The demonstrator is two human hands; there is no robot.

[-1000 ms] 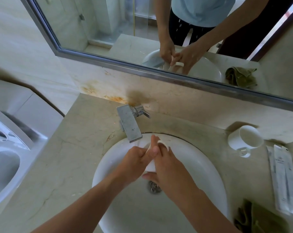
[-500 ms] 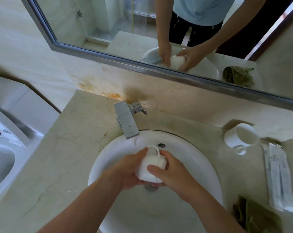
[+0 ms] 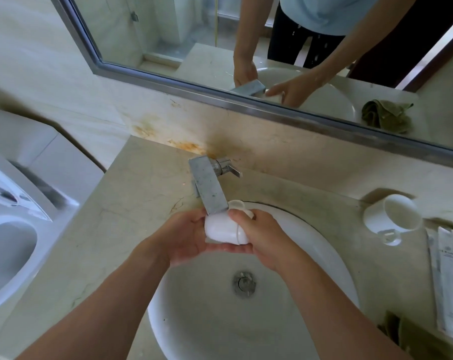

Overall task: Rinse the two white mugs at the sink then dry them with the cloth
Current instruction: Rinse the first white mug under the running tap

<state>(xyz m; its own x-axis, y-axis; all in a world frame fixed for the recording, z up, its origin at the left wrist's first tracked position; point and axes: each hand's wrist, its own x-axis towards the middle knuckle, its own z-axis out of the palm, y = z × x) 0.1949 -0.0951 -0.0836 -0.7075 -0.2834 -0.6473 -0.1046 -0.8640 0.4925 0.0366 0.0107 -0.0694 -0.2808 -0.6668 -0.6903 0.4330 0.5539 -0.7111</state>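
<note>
1. Head view: the left hand [image 3: 186,235] is cupped under a white mug [image 3: 220,229], its fingers curled beneath the mug's body and carrying it.
2. The right hand [image 3: 261,237] grips the same mug from the other side, with the thumb laid over the top.
3. The mug lies on its side between the palms, with its long axis running roughly left to right. Its handle points away from the person, toward the back wall. Which end is the mouth cannot be told.
4. The mug is held above the back of the sink [image 3: 324,242], right at the tip of the flat metal faucet [image 3: 207,188], whose spout overlaps it.
5. The round white bowl of the sink is open in front of the hands, with the drain [image 3: 244,284] in the middle, near the forearms.
6. The second mug [image 3: 394,216] sits on the beige stone counter [image 3: 132,216], right of the sink and near the back wall. Its mouth is showing and its handle points toward the near edge.
7. Long white packets [image 3: 451,281] lie just beside that mug at the right border, and the green cloth [image 3: 422,341] is bunched on the counter at the lower right.
8. Left of the sink the counter is a bare strip ending at an edge, with a white toilet [image 3: 10,250] beyond it.
9. Rust-coloured stains [image 3: 184,146] mark the backsplash behind the faucet, and a metal-framed mirror [image 3: 194,35] above it reflects the person's arms.
</note>
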